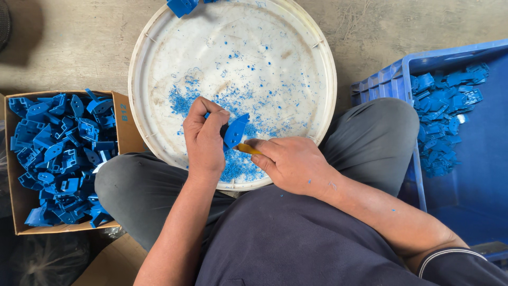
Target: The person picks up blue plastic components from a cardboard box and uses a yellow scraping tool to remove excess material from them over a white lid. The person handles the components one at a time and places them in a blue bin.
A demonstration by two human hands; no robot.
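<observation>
My left hand [204,139] is closed around a small blue plastic part [235,130], held above the near edge of a round white lid [159,47]. My right hand [292,163] grips a small tool with a yellow handle [247,150], whose tip meets the blue part. Blue plastic shavings [238,164] lie scattered on the lid under both hands. My knees in grey trousers sit on either side of the lid.
A cardboard box [124,132] at the left is heaped with blue plastic parts [61,153]. A blue plastic crate [402,79] at the right holds several more blue parts [442,122]. Another blue part [181,6] rests on the lid's far rim. The floor is bare concrete.
</observation>
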